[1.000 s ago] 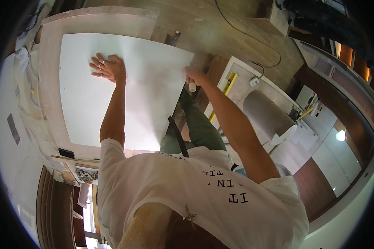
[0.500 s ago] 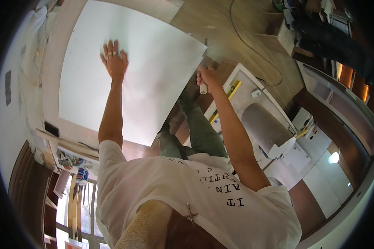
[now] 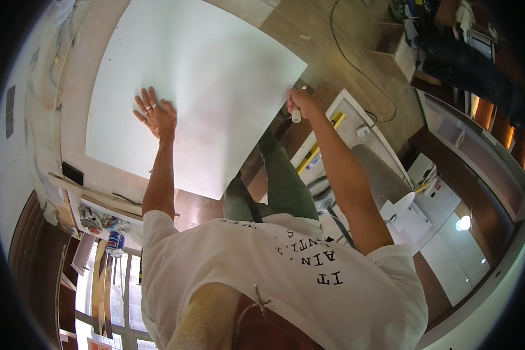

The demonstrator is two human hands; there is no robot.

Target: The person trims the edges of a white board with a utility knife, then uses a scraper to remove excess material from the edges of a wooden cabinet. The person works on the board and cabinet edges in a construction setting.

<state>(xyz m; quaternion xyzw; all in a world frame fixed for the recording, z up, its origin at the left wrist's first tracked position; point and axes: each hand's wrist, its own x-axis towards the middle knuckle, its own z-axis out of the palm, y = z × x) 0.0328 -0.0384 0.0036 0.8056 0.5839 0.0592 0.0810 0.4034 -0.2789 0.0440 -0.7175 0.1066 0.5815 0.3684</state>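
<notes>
A large white sheet [image 3: 221,87] lies flat on a pale work surface before me. My left hand [image 3: 157,116] presses palm-down on its left half, fingers spread, with rings on some of them. At the sheet's right edge, my right hand [image 3: 303,103] is closed around a tool with a pale round handle [image 3: 296,116]. The butt of that handle points towards me; the tool's working end is hidden, so its kind cannot be told.
A dark phone [image 3: 72,173] lies by the surface's near left edge. On my right stand a pale-rimmed panel [image 3: 347,98] with a yellow bar [image 3: 338,120] and a large grey roll [image 3: 382,172]. A cable [image 3: 339,53] crosses the floor. At lower left is a blue can [image 3: 115,242].
My left hand has moved back across the sheet towards me, its fingers still spread. My right hand keeps its grip on the handle near the right edge. The whole view has shifted slightly.
</notes>
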